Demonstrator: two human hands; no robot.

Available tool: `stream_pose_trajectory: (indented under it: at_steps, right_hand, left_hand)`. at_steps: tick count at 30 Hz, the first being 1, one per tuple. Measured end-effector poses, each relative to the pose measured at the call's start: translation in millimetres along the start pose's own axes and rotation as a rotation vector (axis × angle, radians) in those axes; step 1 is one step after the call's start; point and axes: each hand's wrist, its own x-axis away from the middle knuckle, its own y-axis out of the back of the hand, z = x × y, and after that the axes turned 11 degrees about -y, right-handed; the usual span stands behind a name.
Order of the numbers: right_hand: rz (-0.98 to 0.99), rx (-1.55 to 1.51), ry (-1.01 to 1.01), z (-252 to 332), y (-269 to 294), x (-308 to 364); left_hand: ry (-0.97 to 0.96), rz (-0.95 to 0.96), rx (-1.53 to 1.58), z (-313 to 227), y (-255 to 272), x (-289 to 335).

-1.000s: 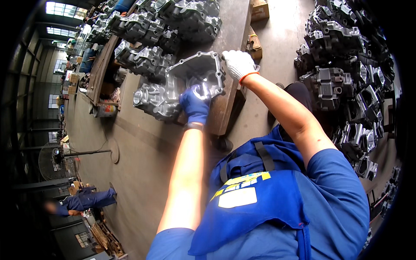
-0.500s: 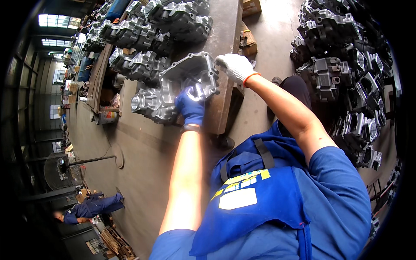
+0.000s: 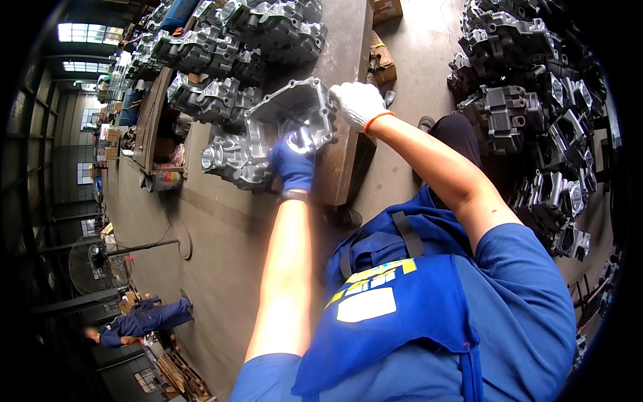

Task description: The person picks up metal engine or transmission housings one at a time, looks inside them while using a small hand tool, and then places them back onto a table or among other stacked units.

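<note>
A silver cast-metal housing, with a deep open cavity and a bolt-holed rim, rests at the edge of a dark metal-topped bench. My left hand, in a blue glove, grips its near wall; glare blurs the fingertips. At the right rim is my right hand in a white knit glove with an orange cuff. Its fingers are curled closed. A small grey metal end shows beside that hand, but the rest of the piece is hidden.
Several similar castings crowd the far part of the bench. More are stacked on the right. Cardboard boxes stand beyond the bench. At left are a pedestal fan and another person.
My right hand has shifted slightly left and down along the housing's rim. The housing and my left hand have barely moved.
</note>
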Motion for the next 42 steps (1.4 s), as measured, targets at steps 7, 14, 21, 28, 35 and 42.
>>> stream_pose_trajectory:
  at_steps: [7, 14, 21, 28, 35, 42]
  right_hand:
    - [0.016, -0.024, 0.073, -1.3, 7.6, 39.8]
    - [-0.036, -0.204, 0.137, -22.6, 29.8, 45.6]
    - [-0.078, -0.203, -0.029, -35.9, 17.0, 23.6]
    - [-0.058, -0.194, -0.063, -3.5, -2.4, -23.3]
    - [-0.003, 0.014, -0.015, 13.2, -9.4, -67.9]
    - [0.008, 0.173, -0.018, 18.1, -8.4, -79.3]
  left_hand:
    - [0.027, 0.013, -0.006, -13.4, 6.4, -2.7]
    - [0.188, 0.072, 0.038, -34.8, 5.2, -17.2]
    - [0.096, -0.067, 0.614, 57.8, 32.5, -11.6]
    - [0.084, 0.091, 0.136, 27.7, 21.3, 12.1]
    - [0.044, 0.03, 0.153, 22.5, 23.3, 8.9]
    - [0.087, 0.047, 0.098, 26.1, 20.6, 10.9]
